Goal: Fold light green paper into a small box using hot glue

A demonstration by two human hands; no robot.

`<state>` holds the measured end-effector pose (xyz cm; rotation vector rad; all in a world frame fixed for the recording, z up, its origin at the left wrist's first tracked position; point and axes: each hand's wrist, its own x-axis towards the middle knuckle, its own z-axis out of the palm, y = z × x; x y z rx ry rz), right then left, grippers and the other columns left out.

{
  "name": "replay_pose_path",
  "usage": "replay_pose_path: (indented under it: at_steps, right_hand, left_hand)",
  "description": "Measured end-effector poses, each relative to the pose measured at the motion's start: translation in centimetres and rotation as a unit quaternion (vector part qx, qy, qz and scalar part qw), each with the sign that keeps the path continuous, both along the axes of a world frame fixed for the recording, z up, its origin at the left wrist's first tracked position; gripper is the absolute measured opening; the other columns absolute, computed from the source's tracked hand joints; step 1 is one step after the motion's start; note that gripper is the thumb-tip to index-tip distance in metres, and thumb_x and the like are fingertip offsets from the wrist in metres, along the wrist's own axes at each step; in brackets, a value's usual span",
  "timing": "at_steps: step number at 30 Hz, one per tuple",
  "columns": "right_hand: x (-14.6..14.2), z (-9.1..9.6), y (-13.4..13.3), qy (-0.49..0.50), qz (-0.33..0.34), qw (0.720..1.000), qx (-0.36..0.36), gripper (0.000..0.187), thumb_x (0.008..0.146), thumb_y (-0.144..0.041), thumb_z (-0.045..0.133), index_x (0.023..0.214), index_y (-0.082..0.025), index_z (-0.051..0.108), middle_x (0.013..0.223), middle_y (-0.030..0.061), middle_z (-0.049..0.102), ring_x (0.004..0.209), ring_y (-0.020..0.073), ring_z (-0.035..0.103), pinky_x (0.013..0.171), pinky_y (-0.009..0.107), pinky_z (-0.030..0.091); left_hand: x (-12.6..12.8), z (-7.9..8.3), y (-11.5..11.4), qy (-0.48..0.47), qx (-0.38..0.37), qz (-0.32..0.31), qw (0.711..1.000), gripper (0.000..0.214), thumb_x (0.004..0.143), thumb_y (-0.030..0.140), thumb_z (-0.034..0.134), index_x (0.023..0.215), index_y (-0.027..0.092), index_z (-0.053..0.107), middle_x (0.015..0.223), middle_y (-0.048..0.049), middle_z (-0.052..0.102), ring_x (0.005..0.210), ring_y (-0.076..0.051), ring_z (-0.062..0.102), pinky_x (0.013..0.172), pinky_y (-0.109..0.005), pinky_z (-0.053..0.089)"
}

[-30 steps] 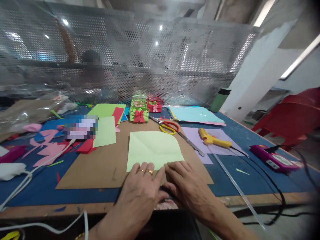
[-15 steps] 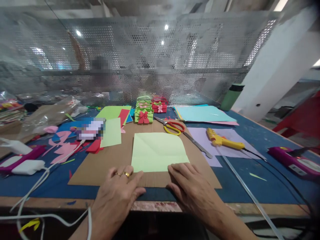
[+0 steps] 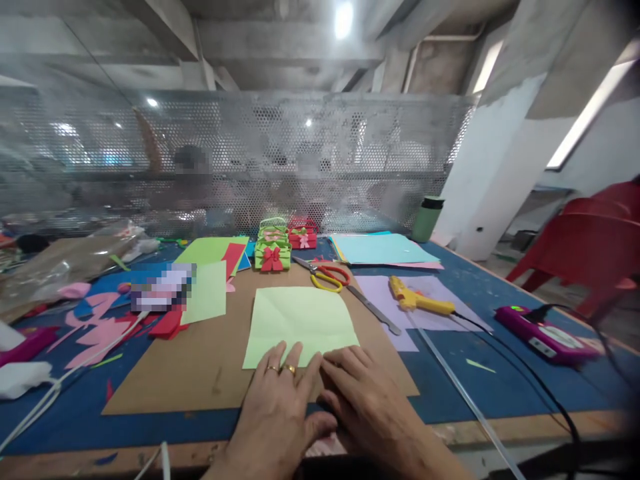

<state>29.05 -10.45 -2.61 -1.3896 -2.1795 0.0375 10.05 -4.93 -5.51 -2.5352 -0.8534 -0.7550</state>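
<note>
A light green paper sheet (image 3: 297, 320), creased, lies on a brown cardboard mat (image 3: 200, 363) in front of me. My left hand (image 3: 280, 407), with rings on two fingers, lies flat with its fingertips on the sheet's near edge. My right hand (image 3: 367, 400) lies flat beside it, fingers stretched out and touching the sheet's near right corner. The two hands touch each other at the thumbs. Neither hand holds anything.
Red-and-yellow scissors (image 3: 327, 275), a metal ruler (image 3: 374, 310) and a yellow glue gun (image 3: 417, 300) lie to the right. Small green and red paper baskets (image 3: 273, 250) stand behind. Coloured paper scraps (image 3: 107, 317) lie left, a magenta device (image 3: 545, 333) far right, a mesh screen (image 3: 250, 160) at the back.
Both hands moved forward and together again onto the sheet's near edge; half a second ago they were apart, just short of it. The camera has tilted upward.
</note>
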Motion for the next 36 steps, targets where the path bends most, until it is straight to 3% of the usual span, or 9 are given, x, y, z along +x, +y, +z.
replay_pose_path:
  at_steps: [3,7,12,17,22,25,30,33,36]
  right_hand:
    - [2.4,0.8,0.2,0.094,-0.003,0.996,0.004,0.024,0.100,-0.024,0.044,0.109,-0.023,0.066,0.111,0.0074,0.066,0.099,0.0190,0.061,0.086,0.032,0.049]
    - [5.4,1.5,2.0,0.144,-0.215,0.966,-0.009,0.033,0.094,-0.041,0.050,0.112,-0.019,0.067,0.097,0.0107,0.070,0.092,0.0280,0.063,0.083,0.044,0.047]
    - [4.4,0.9,4.1,0.186,-0.226,0.956,-0.027,0.057,0.080,-0.038,0.064,0.132,-0.015,0.056,0.086,0.0055,0.068,0.080,0.0258,0.062,0.075,0.041,0.048]
    - [1.6,0.2,3.5,0.282,-0.229,0.931,-0.017,0.072,0.086,-0.036,0.055,0.147,-0.008,0.031,0.070,-0.0041,0.053,0.061,0.0176,0.057,0.059,0.031,0.049]
    - [-1.7,-0.3,1.4,0.486,-0.231,0.843,0.009,0.084,0.080,-0.040,0.067,0.150,-0.017,0.026,0.072,-0.0053,0.049,0.059,0.0169,0.056,0.051,0.028,0.049]
    - [-3.9,-0.9,-0.2,0.542,-0.182,0.820,-0.005,0.085,0.083,-0.044,0.068,0.151,-0.020,0.023,0.074,-0.0039,0.053,0.061,0.0160,0.058,0.052,0.026,0.050]
    - [-3.2,-1.1,-3.3,0.500,-0.151,0.852,0.022,0.067,0.097,-0.039,0.054,0.154,-0.025,0.022,0.073,-0.0030,0.059,0.063,0.0155,0.062,0.061,0.028,0.054]
    - [-0.1,-0.9,-3.7,0.297,-0.207,0.927,0.095,0.051,0.094,-0.028,0.055,0.143,-0.029,0.045,0.093,0.0031,0.064,0.078,0.0169,0.065,0.071,0.029,0.055]
    - [2.3,-0.5,-2.6,0.093,-0.146,0.976,0.129,0.051,0.092,-0.014,0.044,0.140,-0.029,0.051,0.128,0.0099,0.057,0.114,0.0233,0.061,0.092,0.037,0.053]
  left_hand:
    - [-0.6,-0.5,0.7,0.010,-0.034,-0.039,0.999,0.069,0.083,0.065,0.061,0.134,0.019,0.057,0.133,-0.0169,0.063,0.123,-0.040,0.056,0.095,-0.054,0.051]
    - [-3.6,0.6,1.1,0.032,-0.148,-0.096,0.984,0.057,0.093,0.057,0.053,0.140,0.026,0.051,0.147,-0.0117,0.052,0.138,-0.035,0.044,0.103,-0.053,0.049]
    - [-5.5,2.5,1.4,0.041,-0.228,-0.103,0.967,0.064,0.094,0.052,0.055,0.151,0.030,0.035,0.150,-0.0096,0.049,0.140,-0.030,0.042,0.107,-0.051,0.048]
    - [-4.8,2.2,2.2,-0.021,-0.153,-0.083,0.984,0.062,0.093,0.057,0.054,0.142,0.019,0.049,0.133,-0.0184,0.059,0.134,-0.036,0.047,0.105,-0.058,0.045]
    - [-1.0,2.4,-0.9,-0.115,-0.059,-0.084,0.988,0.088,0.083,0.073,0.053,0.144,0.010,0.043,0.129,-0.0242,0.056,0.123,-0.039,0.051,0.099,-0.055,0.044]
    - [0.8,2.7,-2.2,-0.108,-0.054,-0.092,0.988,0.055,0.097,0.043,0.048,0.142,0.011,0.044,0.117,-0.0190,0.063,0.109,-0.034,0.059,0.095,-0.053,0.042]
    - [-1.4,1.8,-0.6,-0.161,-0.071,-0.133,0.975,0.032,0.087,0.001,0.036,0.097,0.019,0.061,0.078,-0.0032,0.067,0.077,-0.020,0.065,0.092,-0.045,0.039]
    - [-4.6,2.2,0.7,-0.188,-0.145,-0.195,0.952,0.034,0.084,-0.005,0.037,0.092,0.022,0.057,0.084,0.0004,0.070,0.089,-0.016,0.068,0.102,-0.042,0.034]
    - [-6.9,3.7,1.5,-0.191,-0.219,-0.221,0.931,0.037,0.088,-0.004,0.038,0.099,0.025,0.058,0.099,0.0017,0.074,0.106,-0.015,0.068,0.107,-0.042,0.031]
